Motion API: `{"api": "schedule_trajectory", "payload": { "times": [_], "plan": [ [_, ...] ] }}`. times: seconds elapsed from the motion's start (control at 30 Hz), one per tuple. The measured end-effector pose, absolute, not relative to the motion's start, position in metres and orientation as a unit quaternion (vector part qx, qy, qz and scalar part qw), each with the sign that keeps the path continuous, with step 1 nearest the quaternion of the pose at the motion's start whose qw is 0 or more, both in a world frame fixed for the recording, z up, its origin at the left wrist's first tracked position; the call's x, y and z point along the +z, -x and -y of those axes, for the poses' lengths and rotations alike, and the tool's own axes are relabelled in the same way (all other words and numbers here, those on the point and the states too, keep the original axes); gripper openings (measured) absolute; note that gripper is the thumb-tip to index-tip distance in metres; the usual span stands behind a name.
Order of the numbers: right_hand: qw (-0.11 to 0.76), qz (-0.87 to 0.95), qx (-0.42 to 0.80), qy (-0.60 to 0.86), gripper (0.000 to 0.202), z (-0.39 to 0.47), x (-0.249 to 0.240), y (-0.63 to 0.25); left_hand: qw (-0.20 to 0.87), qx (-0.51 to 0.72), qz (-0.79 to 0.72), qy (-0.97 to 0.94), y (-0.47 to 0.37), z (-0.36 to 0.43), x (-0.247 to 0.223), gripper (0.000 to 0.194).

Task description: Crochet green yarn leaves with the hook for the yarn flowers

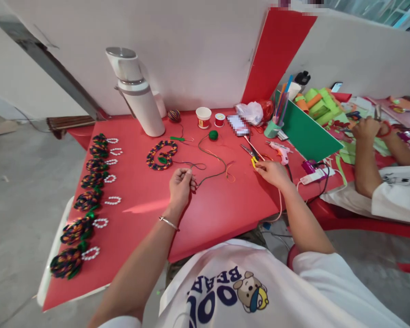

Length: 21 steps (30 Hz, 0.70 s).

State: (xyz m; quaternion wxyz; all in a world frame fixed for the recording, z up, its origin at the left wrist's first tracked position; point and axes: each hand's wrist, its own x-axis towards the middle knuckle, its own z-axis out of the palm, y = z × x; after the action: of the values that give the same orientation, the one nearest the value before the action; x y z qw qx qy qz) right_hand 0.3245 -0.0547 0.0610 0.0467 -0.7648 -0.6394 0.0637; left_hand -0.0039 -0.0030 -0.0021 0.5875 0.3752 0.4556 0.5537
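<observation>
My left hand (182, 183) is closed in a pinch on dark green yarn (210, 176), which trails across the table toward a small green yarn ball (213, 135). Just beyond that hand lies a curled, braided multicolour yarn piece (153, 160) with a green bit in its curl; a thin strand runs from it toward my fingers. Over at the right, my right hand (272, 174) has its fingers on the yellow handles of the scissors (252, 157), whose blades point away to the left. A crochet hook (177, 139) with a green handle lies near the back.
Several yarn bundles (87, 200) with bead loops (113, 200) line the left edge. A white flask (140, 100), paper cup (203, 117), thread spool (219, 120), phone (238, 125), glue gun (280, 151) and power strip (317, 176) surround the workspace. Another person's hands (367, 130) work beyond a green board (304, 130).
</observation>
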Motion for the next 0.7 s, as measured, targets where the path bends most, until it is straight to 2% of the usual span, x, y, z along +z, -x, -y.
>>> {"api": "schedule_trajectory", "payload": {
  "times": [0.23,0.37,0.6,0.7],
  "plan": [
    [-0.018,0.626,-0.006,0.779,0.034,0.068,0.054,-0.314,0.568,0.57,-0.457,-0.379,0.005,0.009,0.001,0.035],
    [-0.054,0.627,0.014,0.777,0.031,0.06,0.055,-0.303,0.567,0.571,-0.456,-0.38,0.006,0.01,0.001,0.034],
    [0.01,0.625,0.004,0.781,0.025,0.07,0.068,-0.302,0.576,0.566,-0.45,-0.38,0.006,0.01,-0.001,0.033],
    [0.072,0.624,-0.023,0.778,0.029,0.079,0.077,-0.305,0.578,0.562,-0.454,-0.38,0.006,0.009,-0.002,0.034]
  ]
}}
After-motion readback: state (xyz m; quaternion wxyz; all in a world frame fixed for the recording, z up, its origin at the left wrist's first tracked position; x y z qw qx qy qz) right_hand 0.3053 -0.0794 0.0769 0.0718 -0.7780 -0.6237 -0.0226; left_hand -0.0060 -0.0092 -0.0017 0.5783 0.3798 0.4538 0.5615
